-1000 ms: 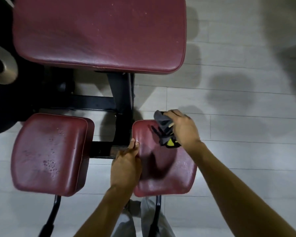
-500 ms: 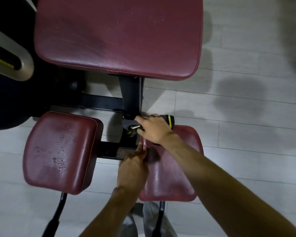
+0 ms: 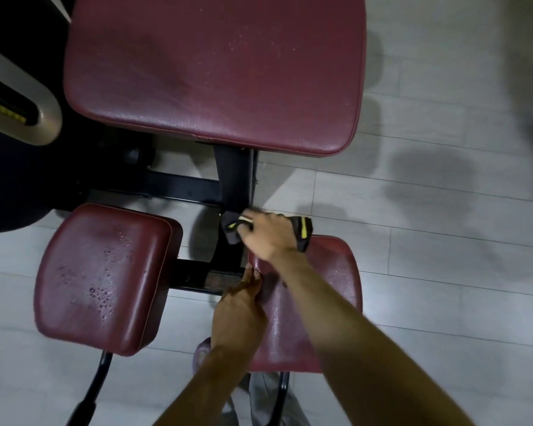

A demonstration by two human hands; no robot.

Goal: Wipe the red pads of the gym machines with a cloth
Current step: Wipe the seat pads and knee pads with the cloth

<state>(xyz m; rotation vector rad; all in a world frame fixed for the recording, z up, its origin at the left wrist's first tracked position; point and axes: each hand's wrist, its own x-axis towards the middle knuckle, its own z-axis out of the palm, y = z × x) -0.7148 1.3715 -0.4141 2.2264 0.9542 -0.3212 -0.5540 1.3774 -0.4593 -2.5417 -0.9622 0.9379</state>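
Note:
My right hand (image 3: 266, 236) holds a dark grey cloth (image 3: 303, 235) with yellow stripes at the far inner corner of the small right red pad (image 3: 336, 281). The cloth bunches out on both sides of the hand. My left hand (image 3: 239, 312) grips the inner left edge of that same pad. A matching left red pad (image 3: 105, 278) carries water droplets. The large red pad (image 3: 213, 69) lies beyond, speckled with fine droplets.
A black steel frame (image 3: 203, 276) joins the two small pads and runs up under the large pad. A beige machine part (image 3: 28, 115) sits at far left. Grey plank floor (image 3: 443, 241) spreads to the right. My trouser legs (image 3: 259, 401) show below.
My right hand has carried the cloth from the middle of the right pad up and left to its far inner corner. My left hand has kept its grip on the pad's edge.

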